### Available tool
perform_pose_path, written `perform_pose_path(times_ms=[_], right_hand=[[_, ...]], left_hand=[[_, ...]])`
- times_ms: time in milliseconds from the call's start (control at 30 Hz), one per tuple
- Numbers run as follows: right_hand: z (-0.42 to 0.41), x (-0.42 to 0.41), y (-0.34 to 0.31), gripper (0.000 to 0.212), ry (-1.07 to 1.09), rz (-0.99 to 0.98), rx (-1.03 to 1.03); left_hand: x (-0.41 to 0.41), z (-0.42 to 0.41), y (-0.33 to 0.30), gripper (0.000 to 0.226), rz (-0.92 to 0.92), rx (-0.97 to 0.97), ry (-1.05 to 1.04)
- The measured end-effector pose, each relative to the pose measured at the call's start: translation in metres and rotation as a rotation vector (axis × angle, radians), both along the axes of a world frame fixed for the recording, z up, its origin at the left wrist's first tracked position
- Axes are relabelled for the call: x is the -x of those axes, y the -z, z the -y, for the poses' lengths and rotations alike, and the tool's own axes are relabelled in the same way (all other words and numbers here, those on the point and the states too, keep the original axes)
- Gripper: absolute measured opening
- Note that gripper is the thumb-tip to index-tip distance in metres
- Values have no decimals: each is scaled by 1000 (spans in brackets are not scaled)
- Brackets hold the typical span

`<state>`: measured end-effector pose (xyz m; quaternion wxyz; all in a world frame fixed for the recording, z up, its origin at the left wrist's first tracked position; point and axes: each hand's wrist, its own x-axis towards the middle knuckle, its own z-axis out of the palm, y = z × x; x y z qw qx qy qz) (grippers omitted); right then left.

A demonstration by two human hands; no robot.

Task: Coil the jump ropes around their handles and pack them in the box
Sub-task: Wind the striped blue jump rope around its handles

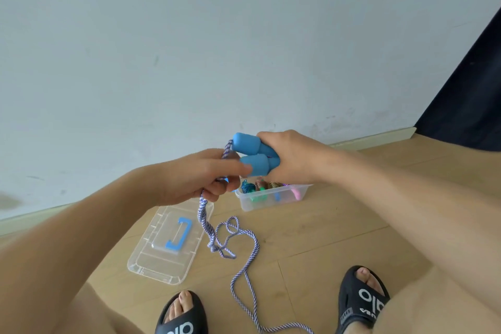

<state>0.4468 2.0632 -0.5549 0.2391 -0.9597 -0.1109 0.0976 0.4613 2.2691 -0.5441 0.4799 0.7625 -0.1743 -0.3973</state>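
Right hand [291, 156] grips both blue handles [253, 153] side by side, fingers wrapped round them. Left hand [195, 180] pinches the purple-white rope [244, 271] just below the handles, fingers curled. Rope hangs from the left hand and lies in loose loops on the floor [339, 230]. Box [273, 196], holding coiled ropes, stands beyond; its lid [168, 244] lies beside it.

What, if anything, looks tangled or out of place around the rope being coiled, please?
The purple-white rope is bunched in a knotted snarl on the floor beside the clear lid, below the left hand. It will likely need freeing before coiling.
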Motion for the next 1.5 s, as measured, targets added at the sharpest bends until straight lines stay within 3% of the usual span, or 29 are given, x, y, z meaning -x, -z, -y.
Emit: perform_pose_path(times_ms=[100,200,233,333,500,567,667,733,833,900,967,1100,1167,1267,1333,1400,1500], right_hand=[[0,-2,0,33,-1,22,99],[0,-5,2,74,24,96,328],[-1,-5,1,74,60,117,299],[-9,-1,-8,44,237,148,14],[-16,4,-23,33,304,513,-39],[-18,8,-29,30,288,324,-247],[-27,15,-27,50,273,-320,-558],[-31,12,-18,54,248,-484,-696],[-32,4,-14,25,213,-545,-924],[-32,6,-20,10,277,-544,-879],[-27,6,-24,16,346,-466,-734],[-13,-1,-23,32,379,-348,-694],[-10,-2,-21,33,343,-370,-712],[-14,0,-22,25,245,-430,-677],[-18,-1,-24,22,193,-465,-686],[-19,-4,-25,21,164,-511,-772],[-17,-7,-25,22,165,-616,-972]], left_hand=[[0,8,3,33,51,-92,28],[-5,17,2,36,67,-63,-123],[-7,18,1,35,63,-34,-179],[-13,21,-1,34,48,44,-266],[-16,27,-5,35,-45,187,-378],[-19,29,-6,35,-138,310,-476],[-19,33,-5,34,-308,506,-614],[-17,38,-2,36,-362,559,-628],[-18,40,-3,38,-313,529,-529],[-25,39,-2,43,-127,371,-439],[-33,29,4,45,100,97,-364],[-38,-7,19,37,149,-366,-109],[-38,-19,24,38,341,-486,-31],[-36,-15,21,85,469,-278,-94],[-31,-7,15,92,457,-167,-36],[-25,1,11,71,412,-89,41],[-20,6,7,31,398,0,-14]])
